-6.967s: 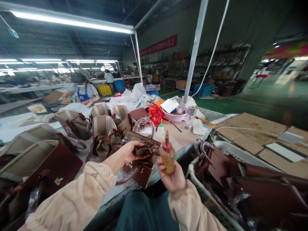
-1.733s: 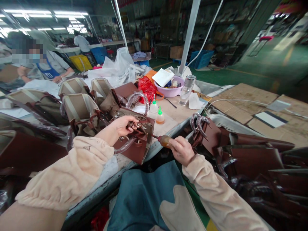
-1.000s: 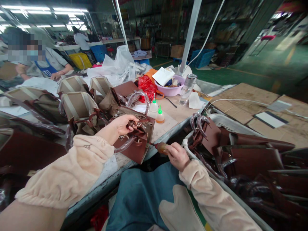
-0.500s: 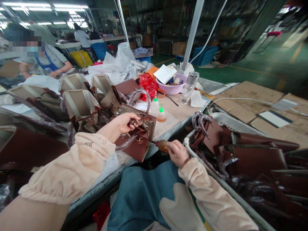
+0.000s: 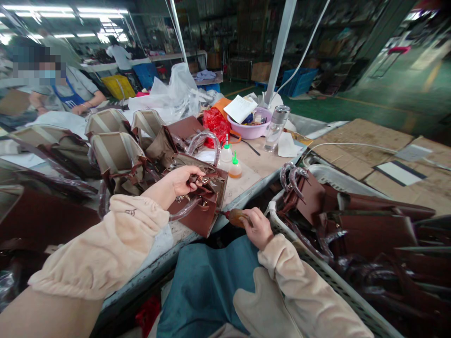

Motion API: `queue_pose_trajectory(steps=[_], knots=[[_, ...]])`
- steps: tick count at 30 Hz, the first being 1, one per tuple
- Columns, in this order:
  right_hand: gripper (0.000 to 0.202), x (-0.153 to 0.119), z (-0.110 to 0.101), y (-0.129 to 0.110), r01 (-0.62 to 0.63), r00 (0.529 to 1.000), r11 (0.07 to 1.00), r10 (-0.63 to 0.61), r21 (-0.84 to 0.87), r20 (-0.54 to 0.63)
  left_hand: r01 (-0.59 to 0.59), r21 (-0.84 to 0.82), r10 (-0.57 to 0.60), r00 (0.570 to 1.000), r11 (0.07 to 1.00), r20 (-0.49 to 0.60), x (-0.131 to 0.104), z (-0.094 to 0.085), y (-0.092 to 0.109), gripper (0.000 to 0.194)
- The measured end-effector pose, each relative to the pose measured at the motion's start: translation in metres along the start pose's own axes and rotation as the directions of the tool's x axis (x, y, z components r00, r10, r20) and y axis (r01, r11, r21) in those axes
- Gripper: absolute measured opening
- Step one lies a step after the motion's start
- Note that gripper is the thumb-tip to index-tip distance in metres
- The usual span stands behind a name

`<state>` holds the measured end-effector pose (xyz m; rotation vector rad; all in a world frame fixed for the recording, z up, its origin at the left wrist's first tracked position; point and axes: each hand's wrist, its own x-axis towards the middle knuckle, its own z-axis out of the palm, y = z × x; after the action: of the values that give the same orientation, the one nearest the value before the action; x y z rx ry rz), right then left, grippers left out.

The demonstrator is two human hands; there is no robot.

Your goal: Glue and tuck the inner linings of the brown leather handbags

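A brown handbag (image 5: 198,218) stands at the table's near edge, its handles wrapped in clear plastic. My left hand (image 5: 186,180) is closed on a brown strap with a metal fitting at the bag's top. In my right hand (image 5: 260,227) is an amber squeeze bottle (image 5: 237,218) with a dark red nozzle. The nozzle points left at the bag's side edge; whether it touches, I cannot tell. Just behind the bag stand a green-tipped bottle (image 5: 235,169) holding amber liquid and a paler bottle (image 5: 226,157) with a green cap.
Several unfinished-looking bags (image 5: 114,152) crowd the table on the left. A white crate (image 5: 273,211) on my right holds more brown bags. Further back are a purple basin (image 5: 248,131), a clear flask (image 5: 277,129) and a red plastic bag (image 5: 215,124). A co-worker (image 5: 68,91) sits far left.
My right hand and the squeeze bottle have shifted slightly left and down along the bag's side edge. My left hand keeps its hold on the strap.
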<state>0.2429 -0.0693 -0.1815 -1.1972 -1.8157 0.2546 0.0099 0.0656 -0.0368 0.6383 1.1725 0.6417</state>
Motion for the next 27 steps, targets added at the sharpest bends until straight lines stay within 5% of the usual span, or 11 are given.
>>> queue_pose_trajectory(steps=[6, 12, 17, 27], knots=[[0.013, -0.003, -0.001, -0.001, 0.042, 0.999, 0.999, -0.043, -0.021, -0.034, 0.000, -0.003, 0.000, 1.000, 1.000, -0.006, 0.000, 0.000, 0.000, 0.011], [0.013, -0.002, -0.004, -0.005, 0.044, 0.998, 0.999, -0.043, -0.021, 0.050, -0.004, 0.004, 0.004, 1.000, 1.000, -0.013, 0.001, -0.001, -0.001, 0.009], [0.015, 0.002, -0.002, -0.005, 0.046, 0.996, 0.999, -0.046, -0.004, -0.082, 0.000, 0.016, 0.000, 1.000, 1.000, -0.001, 0.001, -0.002, -0.001, 0.008], [0.013, 0.010, -0.004, 0.001, -0.015, 0.989, 0.999, 0.011, -0.030, -0.149, -0.015, 0.030, 0.015, 1.000, 0.999, 0.002, -0.002, -0.002, 0.000, 0.009]])
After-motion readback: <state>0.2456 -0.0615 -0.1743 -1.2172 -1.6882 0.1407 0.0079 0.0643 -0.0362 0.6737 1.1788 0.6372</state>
